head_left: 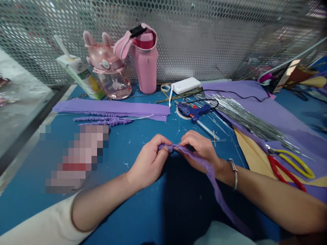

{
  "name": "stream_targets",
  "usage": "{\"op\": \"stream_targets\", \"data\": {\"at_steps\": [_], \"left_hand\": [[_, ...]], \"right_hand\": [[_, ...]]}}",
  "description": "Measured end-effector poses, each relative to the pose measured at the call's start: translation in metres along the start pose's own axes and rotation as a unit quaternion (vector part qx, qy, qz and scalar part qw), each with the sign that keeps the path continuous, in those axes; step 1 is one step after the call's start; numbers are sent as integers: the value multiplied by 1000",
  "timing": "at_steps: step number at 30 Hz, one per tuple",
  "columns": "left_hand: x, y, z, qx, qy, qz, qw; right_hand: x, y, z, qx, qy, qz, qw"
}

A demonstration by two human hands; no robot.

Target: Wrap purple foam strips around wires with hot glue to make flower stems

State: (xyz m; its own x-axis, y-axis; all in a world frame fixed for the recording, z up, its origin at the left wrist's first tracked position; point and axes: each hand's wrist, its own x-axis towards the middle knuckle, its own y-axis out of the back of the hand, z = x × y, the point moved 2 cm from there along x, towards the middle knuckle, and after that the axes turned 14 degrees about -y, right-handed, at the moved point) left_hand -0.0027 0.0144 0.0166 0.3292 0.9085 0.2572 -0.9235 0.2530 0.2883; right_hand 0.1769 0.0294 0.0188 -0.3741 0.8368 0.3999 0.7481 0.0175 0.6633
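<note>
"Pale cloth (224,234) shows at the bottom edge, and a white sleeve (48,221) at the lower left. What do the hands have?"

"The left hand (149,160) pinches the purple strip (211,173) between thumb and fingers, at a fuzzy, bunched end. The right hand (201,147) is just beside it, fingers curled, gripping the same strip next to the bunched part."

"Is either grip wide?"

"No, both narrow. Some right fingertips are hidden, so I can't tell exactly how they sit."

"And the rest of the strip?"

"It passes in front of the right hand, then trails, frilly-edged, beside the right forearm (265,190) toward the bottom edge. The blue table (138,211) lies underneath."

"What's past the right hand?"

"A glue gun (193,111) with a black cord. Farther right, silver wires (245,115) lie on purple sheets (237,87), and red-and-yellow pliers (277,150) sit near the bracelet (233,173)."

"And left?"

"Fuzzy stems (102,120) beside flat cut strips (109,107). Behind them stand a carton (83,78), a clear bottle (114,83) and a pink bottle (146,68). Near the left arm there's a blurred patch (79,160); I can't make it out."
</note>
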Motion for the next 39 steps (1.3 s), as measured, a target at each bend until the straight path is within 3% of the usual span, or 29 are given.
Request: {"op": "stream_targets", "data": {"at_steps": [4, 7, 9, 12, 14, 16, 17, 19, 22, 25, 31, 39], "left_hand": [[10, 14, 5, -82, 52, -26, 995], [11, 12, 2, -162, 145, -122, 968], [9, 10, 0, -173, 169, -165, 956], [8, 12, -2, -135, 140, -138, 971], [7, 13, -4, -138, 147, -110, 973], [6, 13, -6, -159, 164, -97, 969], [6, 13, -7, -167, 167, -91, 967], [5, 10, -9, -168, 153, -76, 971], [3, 7, -13, -147, 128, -62, 979], [5, 2, -14, -105, 100, -55, 988], [14, -8, -9, 62, 0, -26, 998], [2, -17, -8, 161, -55, 13, 985]], "right_hand": [[4, 12, -5, -94, 116, -68, 986], [8, 16, -7, -140, 122, -77, 980], [9, 16, -8, -157, 147, -66, 974], [7, 16, -8, -186, 170, -35, 967], [3, 18, -7, -159, 165, 21, 973], [-2, 21, -4, -71, 111, 82, 988], [-4, 21, -2, -18, 61, 84, 994], [-5, 17, 2, 66, -63, 10, 996], [-2, 7, 2, 128, -185, -129, 966], [5, 1, 3, 177, -245, -154, 941], [23, -12, 17, 257, -282, -231, 895], [15, -15, 19, 306, -271, -229, 884]]}}
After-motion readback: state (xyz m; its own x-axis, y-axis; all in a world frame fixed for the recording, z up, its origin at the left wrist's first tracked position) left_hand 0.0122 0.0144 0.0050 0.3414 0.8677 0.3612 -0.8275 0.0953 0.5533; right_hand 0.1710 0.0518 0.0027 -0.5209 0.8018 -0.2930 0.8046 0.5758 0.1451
